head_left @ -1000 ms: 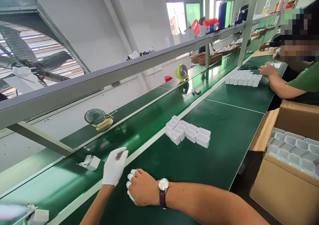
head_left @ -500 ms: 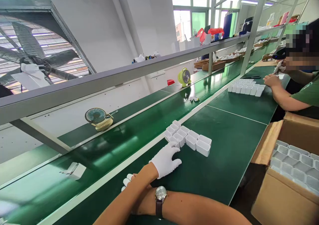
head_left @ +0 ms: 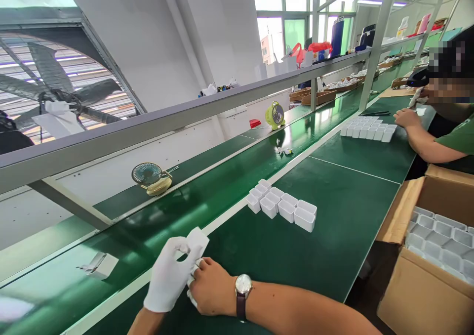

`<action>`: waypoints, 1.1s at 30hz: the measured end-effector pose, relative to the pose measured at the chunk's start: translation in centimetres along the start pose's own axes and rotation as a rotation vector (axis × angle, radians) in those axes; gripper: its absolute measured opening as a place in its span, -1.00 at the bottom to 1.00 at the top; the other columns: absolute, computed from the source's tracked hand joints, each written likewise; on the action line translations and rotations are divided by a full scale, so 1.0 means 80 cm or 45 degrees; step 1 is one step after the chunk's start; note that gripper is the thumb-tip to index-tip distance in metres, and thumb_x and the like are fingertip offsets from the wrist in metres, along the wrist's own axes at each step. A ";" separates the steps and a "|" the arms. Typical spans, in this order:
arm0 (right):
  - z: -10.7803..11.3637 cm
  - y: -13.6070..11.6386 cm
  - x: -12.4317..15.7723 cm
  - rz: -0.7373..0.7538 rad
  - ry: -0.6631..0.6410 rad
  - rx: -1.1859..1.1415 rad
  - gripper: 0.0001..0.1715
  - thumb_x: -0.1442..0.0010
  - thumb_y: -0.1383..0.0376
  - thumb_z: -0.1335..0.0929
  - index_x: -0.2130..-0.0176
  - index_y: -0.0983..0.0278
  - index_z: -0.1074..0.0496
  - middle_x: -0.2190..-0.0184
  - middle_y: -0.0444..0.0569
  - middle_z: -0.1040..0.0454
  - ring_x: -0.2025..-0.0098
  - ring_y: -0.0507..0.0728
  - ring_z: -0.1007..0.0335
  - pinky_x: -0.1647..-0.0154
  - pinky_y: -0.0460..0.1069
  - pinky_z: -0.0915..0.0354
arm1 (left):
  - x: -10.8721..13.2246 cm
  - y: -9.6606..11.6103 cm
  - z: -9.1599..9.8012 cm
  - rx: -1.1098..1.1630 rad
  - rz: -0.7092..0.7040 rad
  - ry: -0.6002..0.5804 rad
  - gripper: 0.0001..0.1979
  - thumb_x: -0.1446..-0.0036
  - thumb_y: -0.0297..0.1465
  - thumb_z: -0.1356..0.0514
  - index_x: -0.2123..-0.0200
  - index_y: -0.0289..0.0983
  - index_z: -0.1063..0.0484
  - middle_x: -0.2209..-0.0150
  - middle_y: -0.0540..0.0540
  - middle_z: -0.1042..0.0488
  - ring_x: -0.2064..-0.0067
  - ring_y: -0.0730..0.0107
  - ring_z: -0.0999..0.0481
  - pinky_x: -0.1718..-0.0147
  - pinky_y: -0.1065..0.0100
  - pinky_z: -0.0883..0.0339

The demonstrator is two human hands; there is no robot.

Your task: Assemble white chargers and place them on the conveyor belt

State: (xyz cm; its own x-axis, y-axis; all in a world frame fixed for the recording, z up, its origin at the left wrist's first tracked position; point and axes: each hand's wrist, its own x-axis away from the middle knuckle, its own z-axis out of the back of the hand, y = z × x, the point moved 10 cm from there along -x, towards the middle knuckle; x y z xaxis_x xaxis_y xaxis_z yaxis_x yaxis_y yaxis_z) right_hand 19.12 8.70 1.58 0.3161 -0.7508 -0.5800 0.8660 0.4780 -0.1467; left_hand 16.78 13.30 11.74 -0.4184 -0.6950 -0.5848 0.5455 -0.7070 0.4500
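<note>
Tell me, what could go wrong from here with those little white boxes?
The small white box might slip, since the gloved left hand seems to pinch it between thumb and fingers. The right forearm lies near the grouped open boxes, so a careless swing might knock them. Anything pushed off the right edge of the green table could fall into the open carton beside it.

White box [head_left: 199,239] partly hidden by left hand [head_left: 168,278]; carton [head_left: 425,288], co-worker [head_left: 456,140] cut off at right; near-left white shape [head_left: 14,309] blurred.
</note>
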 end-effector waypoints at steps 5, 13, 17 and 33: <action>0.009 -0.004 0.006 0.040 -0.107 0.073 -0.79 -0.22 0.23 -0.36 0.27 0.35 -0.47 0.26 0.10 -0.49 0.14 0.25 -0.38 0.06 0.14 -0.36 | 0.054 -0.077 0.050 -0.071 -0.001 0.157 -0.74 -0.13 -0.22 -0.28 0.41 -0.19 -0.26 0.30 -0.04 -0.48 0.26 0.27 -0.52 0.24 0.28 -0.41; 0.007 0.006 0.013 -0.031 -0.100 -0.038 -0.70 -0.32 0.34 -0.28 0.02 0.44 -0.44 0.12 0.23 -0.51 -0.02 0.33 -0.39 -0.09 0.23 -0.36 | 0.110 -0.088 0.049 -0.014 -0.034 0.137 -0.77 -0.18 -0.42 -0.23 0.08 -0.22 -0.40 0.10 -0.17 -0.51 0.01 0.10 -0.52 0.01 0.05 -0.45; 0.011 0.007 0.014 -0.042 -0.116 -0.050 -0.47 -0.34 0.32 -0.28 -0.23 0.50 -0.23 -0.10 0.33 -0.42 -0.16 0.35 -0.33 -0.17 0.27 -0.34 | 0.122 -0.086 0.043 0.052 -0.119 0.167 -0.54 -0.18 -0.48 -0.22 -0.14 -0.21 -0.27 0.02 -0.20 -0.47 -0.08 0.10 -0.50 -0.08 0.03 -0.44; 0.028 -0.010 0.013 0.056 -0.075 -0.207 -0.45 -0.34 0.38 -0.29 -0.28 0.29 -0.19 -0.09 0.20 -0.43 -0.17 0.33 -0.35 -0.15 0.32 -0.37 | 0.122 -0.105 0.027 0.332 0.090 -0.021 -0.54 -0.24 -0.57 -0.09 -0.18 -0.17 -0.27 -0.12 -0.21 -0.42 -0.18 0.15 -0.44 -0.19 0.00 -0.38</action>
State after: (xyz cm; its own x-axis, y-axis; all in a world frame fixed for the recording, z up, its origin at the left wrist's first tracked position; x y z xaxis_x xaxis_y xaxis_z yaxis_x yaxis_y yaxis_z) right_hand 19.61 6.52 2.88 0.3786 -0.7504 -0.5418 0.7783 0.5749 -0.2524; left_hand 6.55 12.21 3.69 -0.3987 -0.7444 -0.5357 0.3690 -0.6650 0.6493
